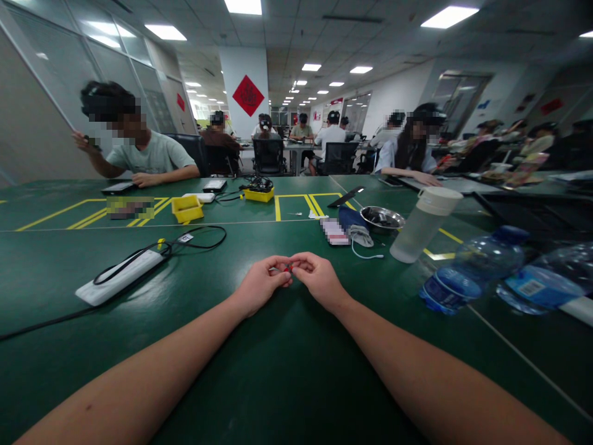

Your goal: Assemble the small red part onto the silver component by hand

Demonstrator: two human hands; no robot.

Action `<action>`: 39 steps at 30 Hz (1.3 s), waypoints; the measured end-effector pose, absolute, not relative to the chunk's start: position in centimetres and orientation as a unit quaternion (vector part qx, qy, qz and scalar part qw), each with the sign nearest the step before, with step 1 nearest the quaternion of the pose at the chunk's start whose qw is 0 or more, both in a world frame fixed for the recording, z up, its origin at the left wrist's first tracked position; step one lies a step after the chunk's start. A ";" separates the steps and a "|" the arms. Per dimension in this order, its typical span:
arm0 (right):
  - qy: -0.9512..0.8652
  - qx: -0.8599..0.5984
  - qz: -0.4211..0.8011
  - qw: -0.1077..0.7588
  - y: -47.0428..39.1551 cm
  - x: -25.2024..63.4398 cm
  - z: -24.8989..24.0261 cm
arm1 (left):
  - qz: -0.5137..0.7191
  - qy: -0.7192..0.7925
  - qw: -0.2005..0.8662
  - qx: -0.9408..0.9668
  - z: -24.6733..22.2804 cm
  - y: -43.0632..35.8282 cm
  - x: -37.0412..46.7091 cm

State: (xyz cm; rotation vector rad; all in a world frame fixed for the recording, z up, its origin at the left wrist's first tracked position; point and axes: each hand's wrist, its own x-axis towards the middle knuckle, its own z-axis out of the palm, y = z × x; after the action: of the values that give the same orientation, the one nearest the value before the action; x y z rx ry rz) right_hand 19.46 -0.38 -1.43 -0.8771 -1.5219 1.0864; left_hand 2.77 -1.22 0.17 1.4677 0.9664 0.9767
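A small red object [288, 269] shows between my fingertips at the middle of the green table [278, 371]; its shape is too small to make out. My left hand [265, 283] is closed on it from the left, thumb and fingers pinched. From the right, my right hand [319, 279] pinches at the same object, its fingertips touching those of my left hand. Both hands are held just over the tabletop, and the fingers hide part of the object.
A white power strip [121, 278] with a black cable lies left. Yellow trays [187, 210], a phone [334, 231], a metal bowl [382, 219], a frosted bottle [424, 225] and plastic bottles [472, 269] stand beyond and right. Several people sit around.
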 end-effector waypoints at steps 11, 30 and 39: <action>-0.585 -0.402 0.454 0.539 0.1 19.5 -1.8 | 0.455 0.389 0.521 0.608 -0.4 -0.9 2.7; -0.660 -0.422 0.402 0.473 0.0 19.6 -2.0 | 0.484 0.432 0.537 0.539 -0.9 -0.4 2.6; -0.677 -0.435 0.377 0.459 -0.1 19.5 -1.8 | 0.484 0.416 0.523 0.565 -0.9 -0.4 2.6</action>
State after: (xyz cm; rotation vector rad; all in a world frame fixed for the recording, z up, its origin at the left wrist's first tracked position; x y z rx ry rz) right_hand 19.45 -0.08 -1.79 -1.0716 -1.6680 0.9275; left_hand 2.57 -0.39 -0.91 1.3531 0.9974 1.1594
